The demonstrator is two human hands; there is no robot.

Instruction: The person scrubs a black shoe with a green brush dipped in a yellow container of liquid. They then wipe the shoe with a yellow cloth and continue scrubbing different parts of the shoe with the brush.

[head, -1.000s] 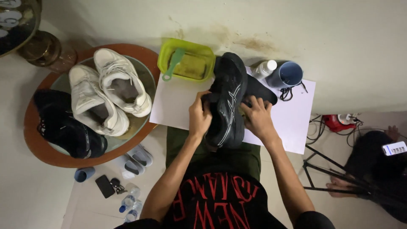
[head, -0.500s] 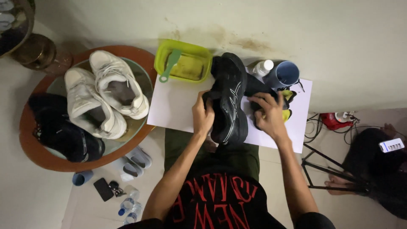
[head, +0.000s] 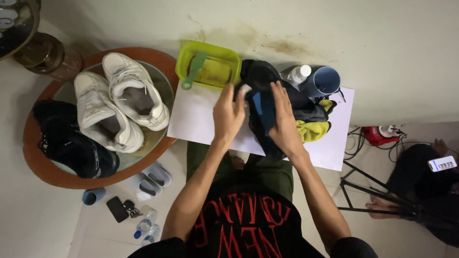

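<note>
A black sneaker (head: 262, 107) with a blue patch lies over a white sheet (head: 196, 117) on the floor in front of me. My right hand (head: 282, 119) grips its right side. My left hand (head: 229, 114) is at its left side, fingers by a small white bit near the shoe's upper edge. Whether that hand holds the white bit cannot be told. A yellow and dark cloth (head: 313, 125) lies bunched just right of the shoe.
A lime green tub (head: 209, 64) with a green brush stands behind the sheet. Right of it are a white bottle (head: 299, 74) and a blue cup (head: 325, 82). A round tray (head: 62, 172) at left holds two white sneakers (head: 117, 102) and a black shoe (head: 71, 145). A tripod leg (head: 377, 188) is at right.
The black sneaker has been turned over, so a blue patch now shows. My left hand has moved up to its upper left edge. The yellow cloth is more exposed.
</note>
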